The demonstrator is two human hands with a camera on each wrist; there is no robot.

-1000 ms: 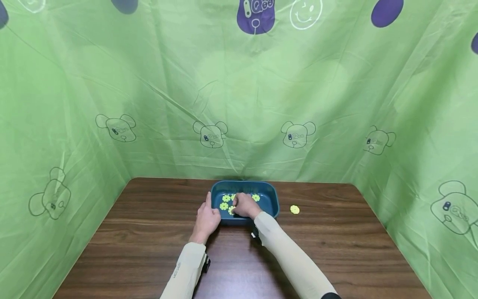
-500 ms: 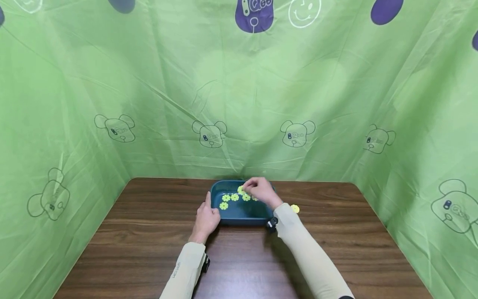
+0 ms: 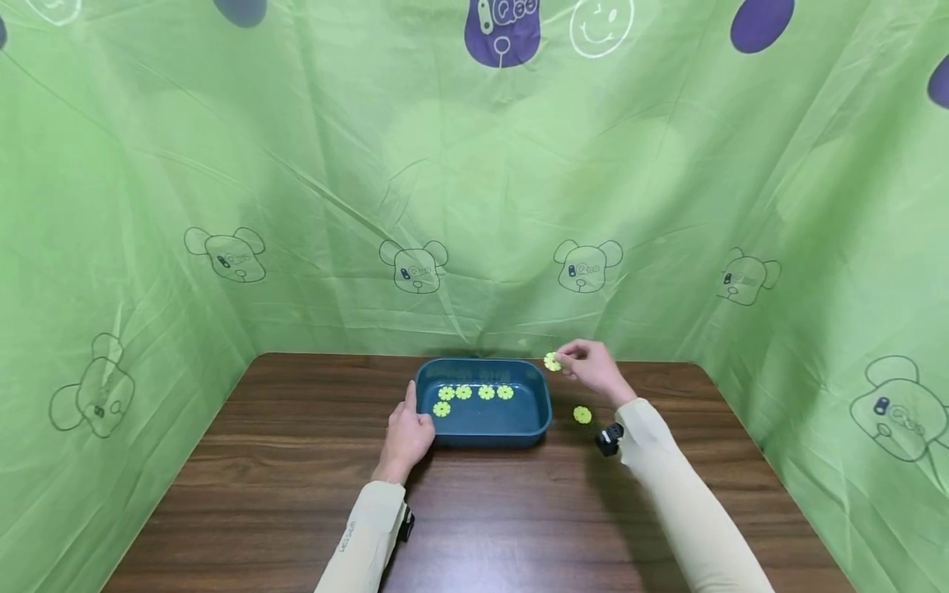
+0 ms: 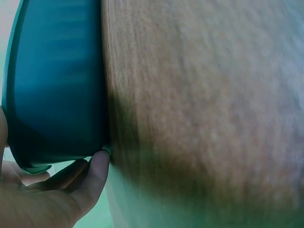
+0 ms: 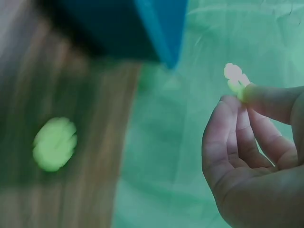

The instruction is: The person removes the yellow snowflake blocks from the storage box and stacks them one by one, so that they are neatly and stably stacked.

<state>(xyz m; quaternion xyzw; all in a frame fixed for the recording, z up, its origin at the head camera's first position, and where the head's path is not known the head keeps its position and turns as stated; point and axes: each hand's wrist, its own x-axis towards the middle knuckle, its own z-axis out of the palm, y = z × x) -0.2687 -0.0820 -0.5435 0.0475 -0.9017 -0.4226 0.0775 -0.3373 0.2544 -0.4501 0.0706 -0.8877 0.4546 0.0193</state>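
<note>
A dark teal plastic basin (image 3: 489, 422) stands at the back of the table, with several yellow-green flower-shaped discs (image 3: 485, 393) lying on its floor. My left hand (image 3: 406, 435) grips the basin's left end; in the left wrist view its fingers (image 4: 92, 178) lie against the end wall. To the right of the basin, raised above the table's back edge, my right hand (image 3: 596, 369) pinches a flower-shaped disc (image 3: 551, 361) between thumb and fingertips. Another such disc (image 3: 582, 415) lies on the table below that hand, also blurred in the right wrist view.
The brown wood-grain table (image 3: 489, 511) extends toward me and to both sides. Green printed cloth (image 3: 504, 313) hangs behind it and along the left and right sides.
My right hand has come up out of the basin and moved right, past its rim, with a disc pinched in it. The left hand has stayed at the basin's left end.
</note>
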